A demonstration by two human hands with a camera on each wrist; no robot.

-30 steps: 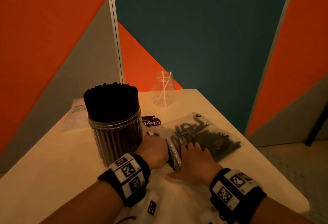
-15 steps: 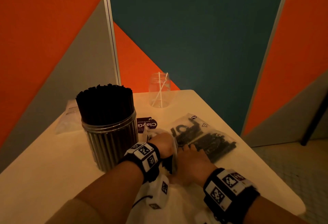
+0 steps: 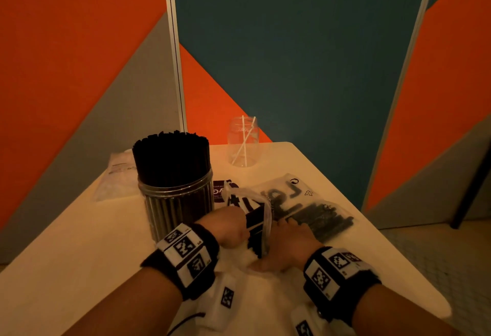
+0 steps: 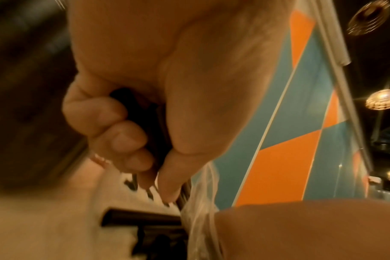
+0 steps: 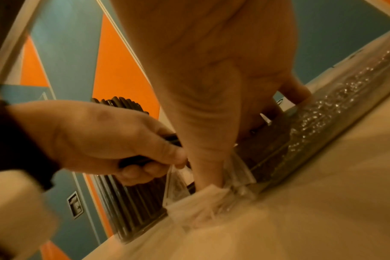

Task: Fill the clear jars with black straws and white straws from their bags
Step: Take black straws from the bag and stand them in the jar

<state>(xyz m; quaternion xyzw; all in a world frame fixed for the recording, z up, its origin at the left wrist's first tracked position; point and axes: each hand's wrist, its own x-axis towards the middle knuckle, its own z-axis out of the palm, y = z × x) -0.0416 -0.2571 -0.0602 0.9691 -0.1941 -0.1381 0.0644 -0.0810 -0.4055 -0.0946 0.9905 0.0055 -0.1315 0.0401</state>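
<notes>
A clear jar (image 3: 175, 202) packed full of black straws stands at left centre of the table. Behind it, a second clear jar (image 3: 243, 147) holds two white straws. A clear bag of black straws (image 3: 318, 213) lies at right, its mouth toward me. My left hand (image 3: 231, 226) grips a bundle of black straws (image 3: 256, 229) at the bag's mouth; in the left wrist view its fingers (image 4: 122, 137) are curled round the bundle (image 4: 154, 126). My right hand (image 3: 289, 234) lies flat on the bag, with its thumb (image 5: 207, 158) pressed at the bag's mouth (image 5: 238, 176).
Another clear bag (image 3: 119, 176) lies at the back left of the white table (image 3: 79, 250), beside the full jar. A purple label (image 3: 220, 192) sits between jar and bag. Wall panels stand close behind; the table's right edge (image 3: 385, 242) drops to the floor.
My left hand has drawn the bundle of black straws further out of the bag's mouth, and its wrist has turned. My right hand stays pressed on the bag.
</notes>
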